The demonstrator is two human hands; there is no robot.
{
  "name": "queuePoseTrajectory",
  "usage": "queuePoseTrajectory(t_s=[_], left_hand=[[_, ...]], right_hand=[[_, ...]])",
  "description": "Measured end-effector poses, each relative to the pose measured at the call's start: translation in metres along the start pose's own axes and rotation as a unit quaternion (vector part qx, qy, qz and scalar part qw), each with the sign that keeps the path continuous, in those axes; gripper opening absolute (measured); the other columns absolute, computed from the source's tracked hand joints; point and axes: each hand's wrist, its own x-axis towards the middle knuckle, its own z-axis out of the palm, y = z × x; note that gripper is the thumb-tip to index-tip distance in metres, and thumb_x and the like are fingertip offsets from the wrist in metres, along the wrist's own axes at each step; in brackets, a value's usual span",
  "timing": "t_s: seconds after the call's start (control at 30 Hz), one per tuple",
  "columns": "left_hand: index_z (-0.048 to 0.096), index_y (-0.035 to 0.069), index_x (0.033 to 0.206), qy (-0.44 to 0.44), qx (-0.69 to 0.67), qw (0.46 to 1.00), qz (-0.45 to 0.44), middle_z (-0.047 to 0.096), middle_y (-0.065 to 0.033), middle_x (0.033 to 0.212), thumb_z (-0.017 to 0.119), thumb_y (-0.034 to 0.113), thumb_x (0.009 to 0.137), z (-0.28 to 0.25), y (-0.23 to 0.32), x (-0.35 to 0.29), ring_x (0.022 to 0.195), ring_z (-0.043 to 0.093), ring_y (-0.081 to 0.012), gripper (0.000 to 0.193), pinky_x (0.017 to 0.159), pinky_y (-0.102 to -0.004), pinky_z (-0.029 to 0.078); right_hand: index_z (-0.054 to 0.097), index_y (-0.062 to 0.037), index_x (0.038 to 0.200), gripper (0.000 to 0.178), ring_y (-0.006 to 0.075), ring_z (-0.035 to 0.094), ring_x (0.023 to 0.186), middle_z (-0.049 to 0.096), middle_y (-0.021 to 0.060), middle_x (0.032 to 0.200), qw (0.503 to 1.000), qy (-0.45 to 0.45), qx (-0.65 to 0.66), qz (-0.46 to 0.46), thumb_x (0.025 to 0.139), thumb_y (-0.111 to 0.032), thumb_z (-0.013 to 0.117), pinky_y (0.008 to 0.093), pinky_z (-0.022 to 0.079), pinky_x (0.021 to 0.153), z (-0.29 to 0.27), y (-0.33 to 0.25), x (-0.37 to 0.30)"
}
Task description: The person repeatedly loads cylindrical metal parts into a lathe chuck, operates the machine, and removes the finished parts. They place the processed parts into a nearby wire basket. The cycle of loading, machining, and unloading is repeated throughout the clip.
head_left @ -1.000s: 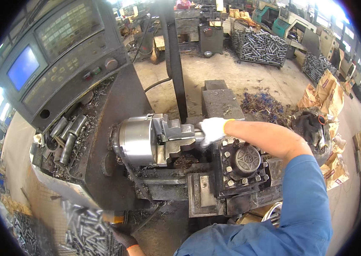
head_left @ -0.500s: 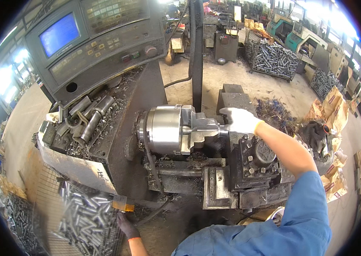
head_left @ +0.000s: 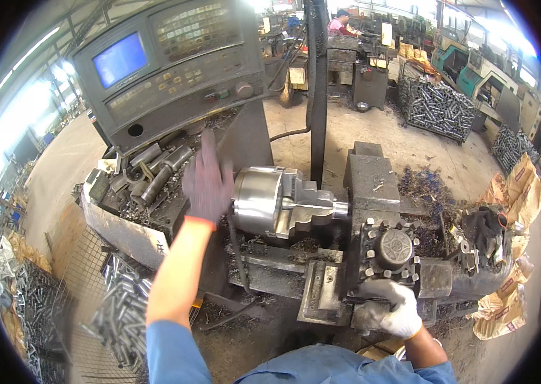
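Two gloved hands are showing over one dark, chip-strewn metal lathe. The left hand, in a dark glove with an orange cuff, is hovering near the left edge of the round, silver steel chuck; its fingers are extending, blurred and apparently holding nothing. The right hand, in a white glove, is curling just below the front edge of the black, square, bolt-ringed tool post; whether it is gripping anything is not showing. A short, shiny, cylindrical steel workpiece is projecting from the chuck's right end, well apart from the left hand. It is probably weighing heavy for its size, behaving stiffly and risking little breakage. Its smooth surface is likely turning slippery under gloves, so its exposed round side is offering the best hold, fingers wrapping fully around.
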Motion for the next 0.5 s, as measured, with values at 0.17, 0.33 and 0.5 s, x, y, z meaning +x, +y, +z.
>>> queuePoseTrajectory(t_s=[0.17,0.33,0.5], left_hand=[[0.001,0.021,0.173,-0.224,0.079,0.951,-0.2,0.066,-0.0272,0.139,0.057,0.041,0.103,0.031,0.018,0.112,0.12,0.07,-0.0444,0.092,0.097,-0.0551,0.056],[0.028,0.015,0.167,-0.114,-0.006,0.984,-0.134,0.067,-0.0233,0.14,0.062,0.039,0.101,0.013,0.034,0.057,0.122,0.068,-0.0435,0.078,0.103,-0.0508,0.054],[0.071,0.014,0.126,-0.249,-0.082,0.963,-0.066,0.074,-0.0178,0.112,0.07,0.03,0.093,-0.042,0.018,-0.213,0.103,0.072,-0.039,0.036,0.09,-0.047,0.059]], right_hand=[[0.075,-0.0014,0.118,0.038,0.0307,0.077,0.103,0.078,0.0172,0.11,0.99,-0.055,0.081,0.104,0.082,-0.01,0.082,0.039,0.06,0.092,-0.006,0.016,-0.024],[0.071,-0.0029,0.13,0.04,0.0188,0.075,0.092,0.076,0.0119,0.111,0.985,-0.099,0.116,0.079,0.091,-0.009,0.08,0.0324,0.063,0.081,0.01,0.04,-0.037],[0.073,-0.0028,0.127,0.035,0.0178,0.075,0.093,0.078,0.0102,0.108,0.954,-0.255,0.139,0.076,0.094,-0.009,0.078,0.0316,0.061,0.089,0.08,0.048,-0.025]])
